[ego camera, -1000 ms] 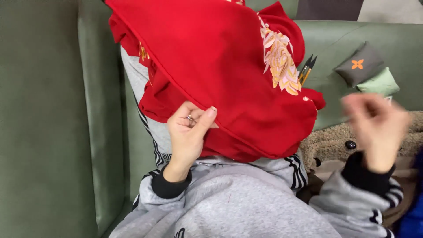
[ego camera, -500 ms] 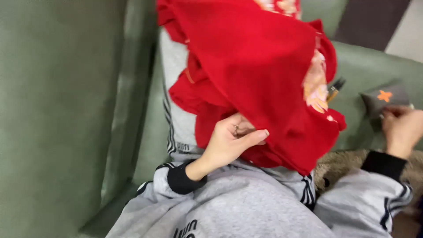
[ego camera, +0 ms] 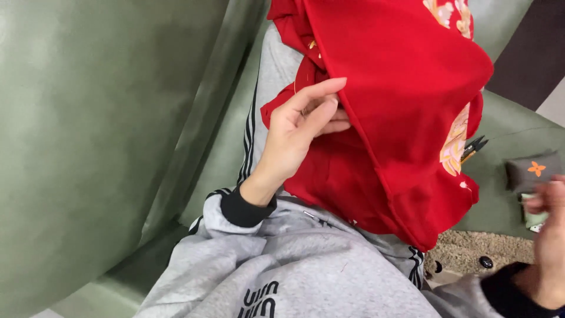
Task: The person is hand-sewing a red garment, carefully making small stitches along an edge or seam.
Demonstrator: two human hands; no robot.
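Red woven garment with orange-gold embroidery [ego camera: 394, 106]: draped over the lap on a green leather sofa [ego camera: 106, 135], its hemmed edge pinched between thumb and fingers [ego camera: 321, 97] of the left hand [ego camera: 300, 126]. Right hand [ego camera: 550, 235]: at frame edge, blurred, fingers' state cannot be told, near a small grey fabric pouch with orange flower [ego camera: 532, 171]. Black snips [ego camera: 474, 147]: beside the garment.

Green leather sofa [ego camera: 100, 135], small dark pouch [ego camera: 532, 171], black snips [ego camera: 474, 147]

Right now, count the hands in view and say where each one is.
2. The left hand grips the edge of the red cloth over the lap. The right hand is at the frame's right edge, blurred, near a small grey pouch.
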